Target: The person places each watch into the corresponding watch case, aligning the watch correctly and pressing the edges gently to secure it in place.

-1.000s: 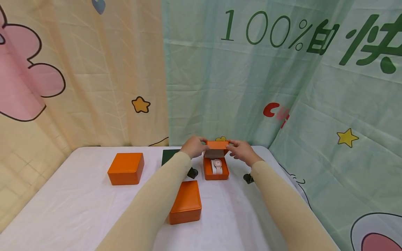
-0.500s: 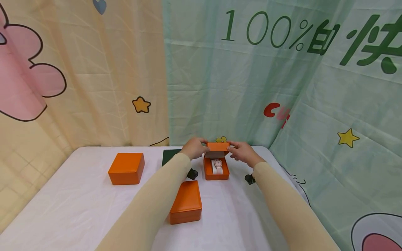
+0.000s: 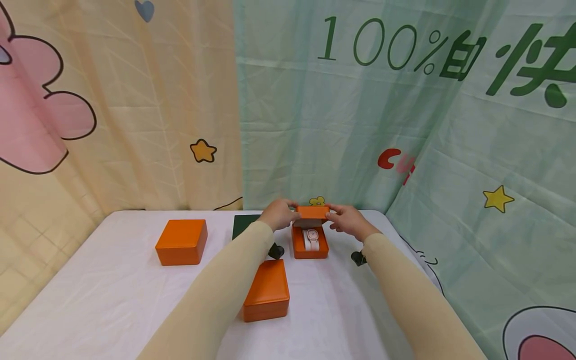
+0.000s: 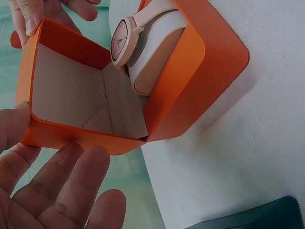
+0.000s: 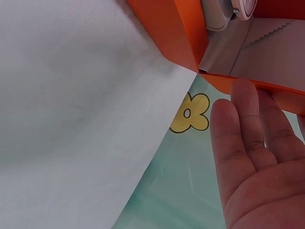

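A small orange box (image 3: 309, 248) stands hinged open at the back of the white table (image 3: 112, 300). A pale pink watch (image 3: 312, 239) lies on a cushion inside it. My left hand (image 3: 280, 214) and right hand (image 3: 345, 218) hold the raised lid (image 3: 312, 212) from either side. In the left wrist view my left hand's (image 4: 52, 186) thumb sits on the lid's (image 4: 71, 105) edge with the fingers behind it, and the watch (image 4: 125, 40) shows. In the right wrist view, straight fingers of my right hand (image 5: 252, 162) lie against the lid's outer side (image 5: 267, 88).
Two closed orange boxes sit on the table, one at the left (image 3: 181, 241) and one near the front (image 3: 267, 290). A dark green flat item (image 3: 244, 225) and two small black objects (image 3: 276, 250) (image 3: 358, 258) lie beside the open box. Printed curtains hang close behind.
The lid has tipped down a little toward the box, and both hands have come down with it. Nothing else on the table has moved.
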The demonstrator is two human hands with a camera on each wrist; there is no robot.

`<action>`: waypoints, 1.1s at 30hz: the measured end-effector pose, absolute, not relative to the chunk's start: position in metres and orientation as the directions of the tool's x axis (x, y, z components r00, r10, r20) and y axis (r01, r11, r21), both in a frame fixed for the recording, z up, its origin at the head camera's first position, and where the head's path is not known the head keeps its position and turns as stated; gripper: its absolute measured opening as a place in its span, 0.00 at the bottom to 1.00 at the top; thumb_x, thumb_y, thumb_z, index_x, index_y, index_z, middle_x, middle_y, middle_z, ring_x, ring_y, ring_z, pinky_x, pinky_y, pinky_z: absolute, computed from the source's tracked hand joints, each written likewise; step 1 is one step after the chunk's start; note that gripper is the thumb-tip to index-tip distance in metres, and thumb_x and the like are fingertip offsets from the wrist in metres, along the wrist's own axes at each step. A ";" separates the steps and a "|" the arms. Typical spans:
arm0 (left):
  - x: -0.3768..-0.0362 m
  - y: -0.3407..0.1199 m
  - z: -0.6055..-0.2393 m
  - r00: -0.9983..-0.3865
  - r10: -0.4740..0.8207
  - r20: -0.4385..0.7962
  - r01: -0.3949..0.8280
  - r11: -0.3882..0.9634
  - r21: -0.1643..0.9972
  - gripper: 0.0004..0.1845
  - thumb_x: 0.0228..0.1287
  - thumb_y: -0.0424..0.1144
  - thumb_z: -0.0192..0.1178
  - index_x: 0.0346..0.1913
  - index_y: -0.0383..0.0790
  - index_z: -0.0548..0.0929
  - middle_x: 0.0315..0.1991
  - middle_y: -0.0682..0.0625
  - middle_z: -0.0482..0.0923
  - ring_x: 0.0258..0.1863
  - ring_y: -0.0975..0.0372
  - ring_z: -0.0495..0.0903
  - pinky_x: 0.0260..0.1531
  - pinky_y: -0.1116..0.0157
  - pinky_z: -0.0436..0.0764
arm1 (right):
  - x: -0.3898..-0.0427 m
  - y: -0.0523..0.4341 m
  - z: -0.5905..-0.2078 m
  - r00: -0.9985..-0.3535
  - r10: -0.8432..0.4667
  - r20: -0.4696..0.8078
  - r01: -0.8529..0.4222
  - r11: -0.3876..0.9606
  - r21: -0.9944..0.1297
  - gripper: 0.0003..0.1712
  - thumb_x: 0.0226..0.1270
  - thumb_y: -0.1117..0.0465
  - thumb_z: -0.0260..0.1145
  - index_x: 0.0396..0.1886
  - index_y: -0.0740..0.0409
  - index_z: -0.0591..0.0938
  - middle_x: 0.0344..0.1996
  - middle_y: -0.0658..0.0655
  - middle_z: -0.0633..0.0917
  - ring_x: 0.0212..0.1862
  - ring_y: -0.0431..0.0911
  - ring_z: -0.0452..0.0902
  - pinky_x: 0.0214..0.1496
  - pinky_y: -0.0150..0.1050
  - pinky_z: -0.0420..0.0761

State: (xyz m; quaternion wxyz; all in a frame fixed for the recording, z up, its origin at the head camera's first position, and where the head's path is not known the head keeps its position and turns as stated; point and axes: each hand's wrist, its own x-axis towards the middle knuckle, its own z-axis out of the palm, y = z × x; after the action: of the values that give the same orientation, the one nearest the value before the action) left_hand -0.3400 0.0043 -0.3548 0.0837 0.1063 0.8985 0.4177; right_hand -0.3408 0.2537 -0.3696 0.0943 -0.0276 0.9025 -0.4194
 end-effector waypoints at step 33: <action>-0.342 0.004 -0.363 -0.958 0.276 -0.076 0.121 0.629 0.768 0.20 0.69 0.44 0.71 0.62 0.49 0.84 0.50 0.48 0.85 0.44 0.54 0.86 0.44 0.60 0.87 | -0.331 0.257 -0.374 -0.977 -0.164 -0.134 -0.006 0.655 -0.755 0.34 0.83 0.50 0.61 0.83 0.49 0.66 0.68 0.62 0.82 0.64 0.62 0.82 0.69 0.52 0.82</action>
State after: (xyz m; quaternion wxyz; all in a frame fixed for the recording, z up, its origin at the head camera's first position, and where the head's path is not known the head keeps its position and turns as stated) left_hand -0.3424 0.0036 -0.3633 0.0935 0.1105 0.8977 0.4161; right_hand -0.3308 0.2568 -0.3742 0.0956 -0.0468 0.9048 -0.4124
